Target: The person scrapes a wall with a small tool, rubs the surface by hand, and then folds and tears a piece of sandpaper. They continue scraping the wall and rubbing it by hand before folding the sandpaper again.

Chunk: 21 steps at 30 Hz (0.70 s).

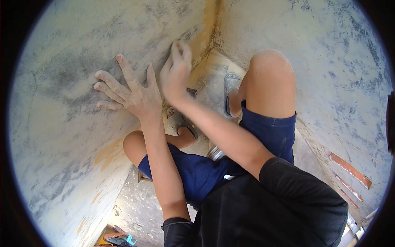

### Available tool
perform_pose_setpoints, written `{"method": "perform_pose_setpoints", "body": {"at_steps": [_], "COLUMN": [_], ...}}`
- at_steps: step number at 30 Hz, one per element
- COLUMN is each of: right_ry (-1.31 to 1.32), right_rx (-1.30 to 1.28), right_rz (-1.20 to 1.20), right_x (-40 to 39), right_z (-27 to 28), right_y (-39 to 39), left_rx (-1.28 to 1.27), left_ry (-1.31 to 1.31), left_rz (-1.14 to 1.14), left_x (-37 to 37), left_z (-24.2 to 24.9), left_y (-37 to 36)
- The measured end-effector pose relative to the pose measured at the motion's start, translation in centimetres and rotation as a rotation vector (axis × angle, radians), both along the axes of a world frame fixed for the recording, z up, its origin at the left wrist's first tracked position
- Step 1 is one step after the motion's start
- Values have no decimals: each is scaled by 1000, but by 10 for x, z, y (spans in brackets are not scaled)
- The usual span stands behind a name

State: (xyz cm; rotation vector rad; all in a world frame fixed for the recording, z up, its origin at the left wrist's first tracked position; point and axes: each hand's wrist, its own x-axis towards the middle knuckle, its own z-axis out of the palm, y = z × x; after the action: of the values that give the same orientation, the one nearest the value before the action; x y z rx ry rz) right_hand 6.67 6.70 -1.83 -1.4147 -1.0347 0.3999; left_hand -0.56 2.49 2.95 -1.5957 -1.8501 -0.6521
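Worker sits low in a corner between two walls, knees bent wide. Left wall (61,115), the surface in hand: directly before both hands, scuffed pale grey with dark smears and ochre patches. Left hand (138,96): fingers spread wide over this wall, grasping nothing; fingertips dusty. Whether the palm touches cannot be told. Right hand (176,76): just beyond and right of the left, near the same wall, fingers bent, blurred. Cannot tell how tight its grip is or whether it holds anything.

Right wall (329,70): similarly mottled; reddish strips (349,169) exposed low on its near part. Both walls meet at a brownish corner (214,24) on the far side.

Dusty floor (140,210) below. Dark sandals on both feet: right sandal (227,99) beside the right wall, left sandal (180,119) under the forearms. Clothing: black T-shirt (263,210), navy shorts (269,131). Silvery ridged object (215,153), partly hidden, between the legs. Near left: a jumble including a light-blue item (131,240), identity unclear.
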Motion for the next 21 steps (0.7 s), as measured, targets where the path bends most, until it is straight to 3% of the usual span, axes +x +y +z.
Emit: {"method": "perform_pose_setpoints", "body": {"at_steps": [3,5,9,11,18,21], "right_ry": [51,-76,-55,49,-77,24], "right_rx": [33,-3,-24,-9,1,51], "right_rz": [75,-73,-90,61,-80,71], "right_x": [-1,12,6,-7,11,-9], "right_z": [2,-2,1,-1,1,0], "right_y": [-3,15,11,-8,16,-14], "left_rx": [45,32,33,41,21,26], "left_ry": [-28,-28,-46,-49,-55,-55], "left_rz": [-4,-5,-8,-9,-13,2], "left_x": [2,4,4,4,2,5], "left_z": [0,2,3,1,1,1], "left_y": [1,0,-1,0,-1,0]}}
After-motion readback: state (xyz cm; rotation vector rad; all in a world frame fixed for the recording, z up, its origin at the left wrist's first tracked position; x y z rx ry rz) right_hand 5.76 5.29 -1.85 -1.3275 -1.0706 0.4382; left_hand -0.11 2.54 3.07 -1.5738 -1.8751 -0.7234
